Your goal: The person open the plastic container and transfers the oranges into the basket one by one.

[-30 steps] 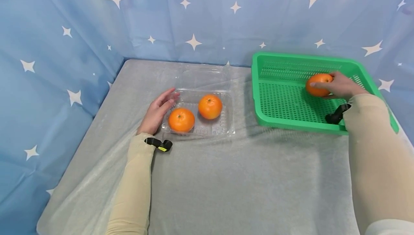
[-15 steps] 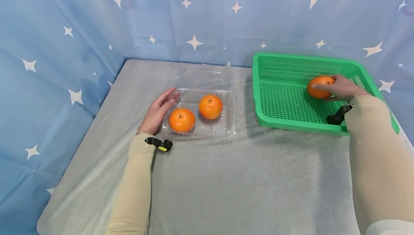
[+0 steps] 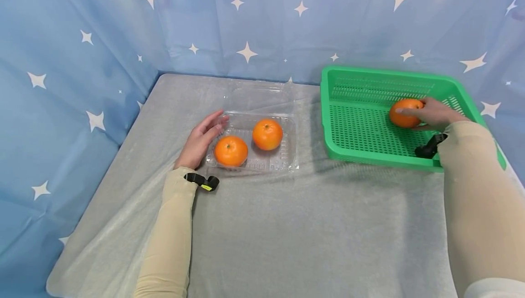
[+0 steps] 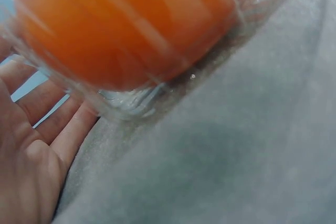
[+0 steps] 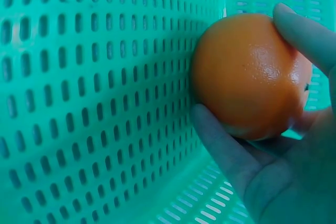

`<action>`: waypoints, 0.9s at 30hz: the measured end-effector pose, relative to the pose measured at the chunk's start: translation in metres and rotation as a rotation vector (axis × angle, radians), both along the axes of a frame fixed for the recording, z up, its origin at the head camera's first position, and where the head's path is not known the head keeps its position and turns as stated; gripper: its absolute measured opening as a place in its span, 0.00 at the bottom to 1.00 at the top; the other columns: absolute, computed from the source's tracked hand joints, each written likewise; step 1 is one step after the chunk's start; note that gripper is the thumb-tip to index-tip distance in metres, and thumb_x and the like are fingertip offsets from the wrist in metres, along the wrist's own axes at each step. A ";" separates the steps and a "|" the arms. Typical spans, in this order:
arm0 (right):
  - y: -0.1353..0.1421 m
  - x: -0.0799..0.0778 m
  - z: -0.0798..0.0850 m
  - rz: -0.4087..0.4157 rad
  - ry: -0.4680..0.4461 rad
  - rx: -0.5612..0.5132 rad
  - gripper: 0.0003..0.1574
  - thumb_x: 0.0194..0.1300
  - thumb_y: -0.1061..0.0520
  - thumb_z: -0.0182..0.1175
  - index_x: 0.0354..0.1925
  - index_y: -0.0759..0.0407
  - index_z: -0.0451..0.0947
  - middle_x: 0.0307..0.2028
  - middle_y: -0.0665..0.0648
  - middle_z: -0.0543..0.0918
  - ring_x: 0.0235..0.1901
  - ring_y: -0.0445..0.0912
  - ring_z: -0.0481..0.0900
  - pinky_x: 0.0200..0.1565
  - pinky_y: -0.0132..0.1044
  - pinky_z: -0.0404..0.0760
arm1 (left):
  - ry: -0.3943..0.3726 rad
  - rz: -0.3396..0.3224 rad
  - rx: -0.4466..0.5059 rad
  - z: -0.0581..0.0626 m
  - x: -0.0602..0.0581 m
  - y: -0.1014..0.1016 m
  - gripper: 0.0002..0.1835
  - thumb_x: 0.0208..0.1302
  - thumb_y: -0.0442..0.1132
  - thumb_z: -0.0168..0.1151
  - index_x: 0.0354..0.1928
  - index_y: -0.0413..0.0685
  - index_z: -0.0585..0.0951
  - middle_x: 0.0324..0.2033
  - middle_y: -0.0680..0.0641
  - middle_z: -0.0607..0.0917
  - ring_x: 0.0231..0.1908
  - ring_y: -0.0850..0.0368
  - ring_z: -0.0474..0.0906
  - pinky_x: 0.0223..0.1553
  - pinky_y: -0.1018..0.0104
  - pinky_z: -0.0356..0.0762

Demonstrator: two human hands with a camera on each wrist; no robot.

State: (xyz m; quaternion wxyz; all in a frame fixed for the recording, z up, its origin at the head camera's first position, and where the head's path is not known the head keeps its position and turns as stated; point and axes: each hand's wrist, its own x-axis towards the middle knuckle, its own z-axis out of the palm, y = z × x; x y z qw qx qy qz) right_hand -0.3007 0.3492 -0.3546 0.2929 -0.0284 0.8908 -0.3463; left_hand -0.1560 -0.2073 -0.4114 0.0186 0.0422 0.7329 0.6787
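In the head view my right hand (image 3: pixel 436 111) grips an orange (image 3: pixel 406 113) inside the green basket (image 3: pixel 381 163). The right wrist view shows thumb and fingers curled round that orange (image 5: pixel 247 74), close by the basket's slotted wall (image 5: pixel 105 87). My left hand (image 3: pixel 198 143) lies with relaxed, spread fingers along the left side of a clear plastic clamshell box (image 3: pixel 290 145). Two more oranges sit in the box, one at its front left (image 3: pixel 231 151) and one right of centre (image 3: pixel 267 134). Up close in the left wrist view, the fingers (image 4: pixel 44 103) reach along the box's outer wall.
The box's clear lid (image 3: pixel 258 97) lies folded back behind it. Grey cloth (image 3: pixel 311 225) covers the table. A blue star-patterned curtain (image 3: pixel 279 24) stands right behind the basket and along the left.
My right hand has come down slightly with the orange inside the basket, toward its floor. The left hand and the box have stayed in place.
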 end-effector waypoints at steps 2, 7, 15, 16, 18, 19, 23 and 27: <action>0.000 0.000 0.000 -0.001 -0.003 0.002 0.56 0.61 0.36 0.49 0.61 0.78 0.38 0.55 0.74 0.53 0.49 0.62 0.64 0.45 0.50 0.76 | 0.001 -0.001 0.005 0.000 0.000 0.000 0.23 0.66 0.41 0.49 0.63 0.61 0.64 0.59 0.47 0.69 0.60 0.53 0.62 0.61 0.59 0.57; 0.002 -0.001 0.000 -0.008 -0.009 0.013 0.58 0.60 0.36 0.49 0.62 0.79 0.36 0.55 0.76 0.51 0.51 0.66 0.61 0.45 0.50 0.76 | 0.004 -0.001 0.006 -0.001 -0.001 0.000 0.23 0.66 0.41 0.50 0.62 0.63 0.65 0.59 0.47 0.69 0.60 0.53 0.62 0.60 0.59 0.58; 0.002 0.000 0.000 -0.016 -0.001 0.024 0.59 0.59 0.34 0.49 0.62 0.79 0.36 0.54 0.76 0.52 0.49 0.64 0.63 0.44 0.50 0.76 | 0.003 0.002 0.010 -0.005 -0.003 -0.001 0.22 0.66 0.41 0.50 0.62 0.63 0.65 0.58 0.48 0.70 0.59 0.54 0.63 0.60 0.60 0.58; 0.001 0.001 0.001 -0.017 -0.001 0.022 0.59 0.60 0.35 0.49 0.62 0.79 0.36 0.54 0.75 0.52 0.49 0.64 0.63 0.44 0.50 0.76 | 0.003 0.002 0.012 -0.005 -0.003 -0.001 0.22 0.66 0.41 0.50 0.62 0.63 0.65 0.58 0.48 0.70 0.59 0.54 0.63 0.60 0.60 0.58; 0.001 0.001 0.001 -0.018 -0.002 0.015 0.58 0.60 0.35 0.50 0.62 0.78 0.36 0.54 0.75 0.52 0.49 0.62 0.64 0.45 0.50 0.76 | 0.004 0.004 0.018 -0.006 -0.003 -0.001 0.22 0.66 0.40 0.49 0.62 0.63 0.65 0.58 0.48 0.70 0.59 0.54 0.63 0.60 0.60 0.58; 0.001 0.002 0.001 -0.016 0.000 0.016 0.58 0.60 0.35 0.50 0.62 0.78 0.36 0.54 0.75 0.52 0.48 0.61 0.65 0.45 0.50 0.76 | 0.006 0.005 0.020 -0.007 -0.004 -0.002 0.22 0.66 0.40 0.50 0.62 0.63 0.66 0.58 0.49 0.70 0.59 0.55 0.63 0.60 0.60 0.59; 0.002 0.001 0.000 -0.007 0.012 0.022 0.57 0.60 0.36 0.50 0.61 0.78 0.36 0.54 0.75 0.53 0.46 0.59 0.67 0.45 0.50 0.76 | 0.017 0.011 0.024 -0.014 -0.008 -0.004 0.23 0.66 0.39 0.49 0.62 0.62 0.66 0.57 0.50 0.71 0.58 0.57 0.65 0.60 0.60 0.59; 0.003 0.000 0.000 0.001 0.020 0.028 0.57 0.60 0.36 0.49 0.62 0.78 0.36 0.54 0.75 0.52 0.46 0.59 0.67 0.44 0.50 0.76 | 0.035 0.016 0.013 -0.020 -0.011 -0.005 0.22 0.66 0.40 0.49 0.62 0.64 0.66 0.56 0.52 0.72 0.57 0.59 0.65 0.59 0.60 0.59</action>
